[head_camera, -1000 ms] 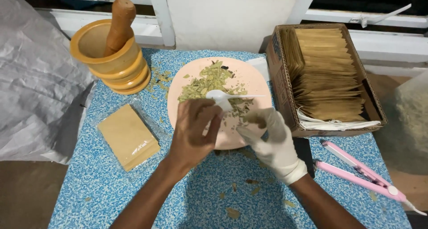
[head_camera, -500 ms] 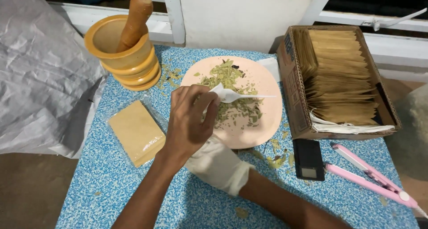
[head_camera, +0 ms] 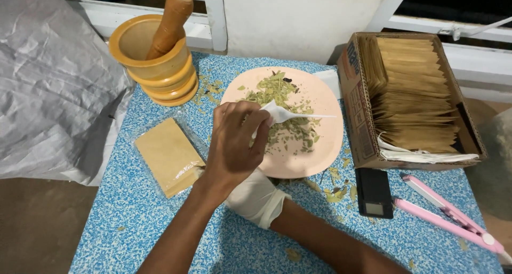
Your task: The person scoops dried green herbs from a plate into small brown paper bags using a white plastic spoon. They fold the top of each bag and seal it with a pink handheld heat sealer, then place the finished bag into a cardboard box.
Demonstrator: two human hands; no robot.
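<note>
My bare left hand (head_camera: 232, 146) is shut on a white plastic spoon (head_camera: 290, 115), held level over a pink plate (head_camera: 330, 140) of crushed dried green leaves (head_camera: 277, 87). My right hand (head_camera: 256, 196), in a white glove, crosses beneath my left wrist. A gloved fingertip touches the near edge of a flat brown pouch in clear wrap (head_camera: 168, 154) lying left of the plate. The right hand's fingers are mostly hidden under the left hand.
A yellow mortar (head_camera: 138, 45) with a wooden pestle (head_camera: 168, 21) stands at the back left. At the right are a cardboard box (head_camera: 354, 103) of brown envelopes (head_camera: 410, 93), a small black scale (head_camera: 373, 191) and a pink sealer (head_camera: 448, 215). Grey plastic sheeting (head_camera: 48, 93) lies left of the blue speckled table (head_camera: 160, 226).
My gloved right hand has left the plate and slid left under my left wrist to the brown pouch. My left hand keeps the spoon over the leaves.
</note>
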